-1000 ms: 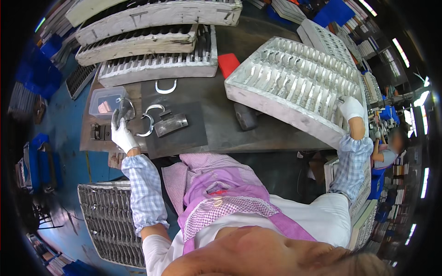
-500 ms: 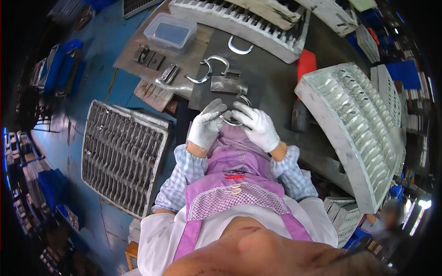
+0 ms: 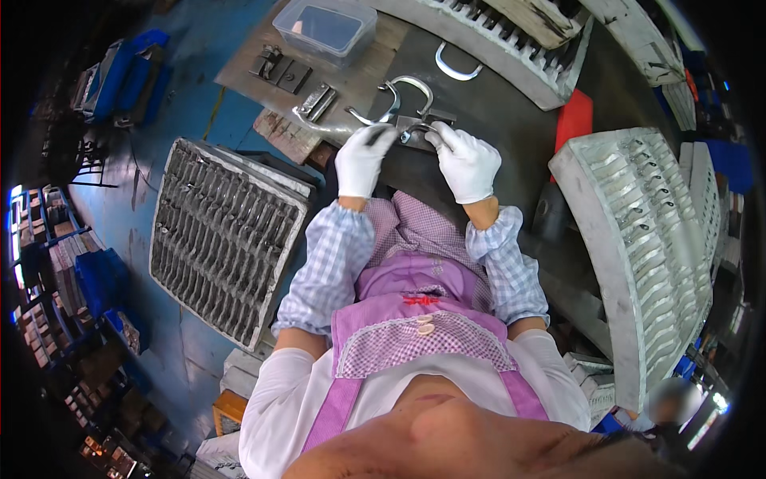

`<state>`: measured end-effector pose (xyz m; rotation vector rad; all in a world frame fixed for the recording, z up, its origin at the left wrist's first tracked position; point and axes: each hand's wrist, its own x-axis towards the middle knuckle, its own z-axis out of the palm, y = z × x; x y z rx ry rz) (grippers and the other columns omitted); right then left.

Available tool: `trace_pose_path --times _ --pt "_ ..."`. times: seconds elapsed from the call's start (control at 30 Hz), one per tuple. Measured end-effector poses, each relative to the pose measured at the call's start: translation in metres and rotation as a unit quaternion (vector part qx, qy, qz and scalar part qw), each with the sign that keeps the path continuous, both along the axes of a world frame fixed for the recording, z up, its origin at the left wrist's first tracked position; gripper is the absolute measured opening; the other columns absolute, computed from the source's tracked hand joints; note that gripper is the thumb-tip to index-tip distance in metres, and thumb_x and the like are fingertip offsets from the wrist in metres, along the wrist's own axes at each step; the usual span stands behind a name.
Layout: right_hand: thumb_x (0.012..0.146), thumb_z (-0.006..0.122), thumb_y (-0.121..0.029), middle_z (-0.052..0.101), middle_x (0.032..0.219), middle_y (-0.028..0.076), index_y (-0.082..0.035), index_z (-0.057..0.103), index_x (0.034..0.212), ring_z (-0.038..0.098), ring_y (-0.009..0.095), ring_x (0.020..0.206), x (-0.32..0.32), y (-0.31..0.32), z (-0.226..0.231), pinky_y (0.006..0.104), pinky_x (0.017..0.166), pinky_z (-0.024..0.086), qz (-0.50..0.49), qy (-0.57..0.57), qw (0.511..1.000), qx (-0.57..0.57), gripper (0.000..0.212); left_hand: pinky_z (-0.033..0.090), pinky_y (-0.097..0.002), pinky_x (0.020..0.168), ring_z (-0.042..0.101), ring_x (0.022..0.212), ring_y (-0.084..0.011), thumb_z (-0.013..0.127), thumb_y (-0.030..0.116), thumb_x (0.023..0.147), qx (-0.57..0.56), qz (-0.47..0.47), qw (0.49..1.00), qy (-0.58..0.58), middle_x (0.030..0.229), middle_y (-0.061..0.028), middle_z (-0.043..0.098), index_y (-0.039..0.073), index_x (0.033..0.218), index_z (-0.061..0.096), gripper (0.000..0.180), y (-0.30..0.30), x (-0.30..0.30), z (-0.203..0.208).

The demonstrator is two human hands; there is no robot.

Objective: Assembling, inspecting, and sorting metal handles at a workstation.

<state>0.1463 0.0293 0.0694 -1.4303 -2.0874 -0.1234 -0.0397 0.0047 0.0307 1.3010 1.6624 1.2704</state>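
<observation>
A small curved shiny metal handle [image 3: 420, 128] is between my gloved hands, over a grey metal block [image 3: 416, 141] on the dark tabletop. My right hand [image 3: 468, 166] pinches it at its right end. My left hand [image 3: 361, 164] has its fingers bent together close to the left end; whether they touch it or grip anything is hidden. Just beyond lie two larger curved metal handles, one a silver arc [image 3: 416, 86], the other opening leftward [image 3: 384, 112]. Farther back rests another U-shaped handle [image 3: 456, 65].
A clear plastic box [image 3: 325, 30] and two metal fixtures [image 3: 281, 72] [image 3: 317, 102] stand at the far left. White slotted trays of metal parts stand left [image 3: 227, 239], right [image 3: 638, 255] and far [image 3: 511, 60]. A red object [image 3: 573, 120] stands beside the right tray.
Both hands have moved away from my lap and forward over the table, taking the small curved handle to the metal block. My view has shifted, so the surroundings sit differently.
</observation>
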Motion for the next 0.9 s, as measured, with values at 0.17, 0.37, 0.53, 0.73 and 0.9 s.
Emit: trace_pose_path --times 0.17,0.37,0.53,0.73,0.9 --pt "0.082 0.077 -0.023 0.069 0.077 0.004 -0.013 0.076 0.096 0.067 0.018 0.064 0.020 0.002 0.005 0.0317 0.059 0.052 0.026 0.176 0.971 -0.158 0.017 0.051 -0.0311 0.073 0.062 0.075 -0.0192 0.083 0.025 0.081 -0.032 0.034 0.999 0.026 0.085 -0.0074 0.065 -0.001 0.093 0.069 0.032 0.007 0.027 -0.021" --pt "0.083 0.076 -0.017 0.070 0.088 0.005 -0.011 0.078 0.098 0.066 0.024 0.082 0.044 -0.006 -0.063 0.0348 0.076 0.051 -0.028 0.284 0.954 -0.089 0.016 0.049 -0.0320 0.065 0.057 0.064 -0.0157 0.087 0.036 0.077 -0.170 0.071 0.983 0.015 0.070 -0.0066 0.064 0.002 0.082 0.064 0.042 0.016 0.030 -0.017" --pt "0.082 0.076 -0.015 0.065 0.079 0.005 -0.011 0.078 0.098 0.061 0.023 0.073 0.044 -0.008 -0.071 0.0356 0.070 0.049 -0.020 0.325 0.940 -0.101 0.016 0.047 -0.0289 0.060 0.054 0.061 -0.0113 0.089 0.037 0.074 -0.168 0.051 0.984 -0.013 0.067 -0.0040 0.062 0.002 0.082 0.064 0.044 0.019 0.024 -0.026" --pt "0.078 0.080 -0.028 0.060 0.072 0.005 -0.014 0.076 0.107 0.059 0.024 0.069 0.043 -0.007 -0.057 0.0388 0.065 0.048 -0.036 0.355 0.918 -0.172 0.032 0.049 -0.0310 0.064 0.058 0.064 -0.0153 0.088 0.036 0.075 -0.157 0.049 0.986 0.024 0.073 -0.0071 0.065 0.002 0.086 0.064 0.043 0.014 0.030 -0.020" --pt "0.081 0.075 -0.032 0.059 0.070 0.006 -0.018 0.074 0.104 0.062 0.027 0.070 0.053 -0.014 -0.050 0.0403 0.063 0.048 -0.040 0.098 0.993 -0.058 0.027 0.052 -0.0328 0.066 0.061 0.066 -0.0177 0.077 0.033 0.088 -0.137 -0.002 0.981 -0.140 0.087 -0.0101 0.072 0.004 0.107 0.071 0.035 -0.016 0.040 -0.042"
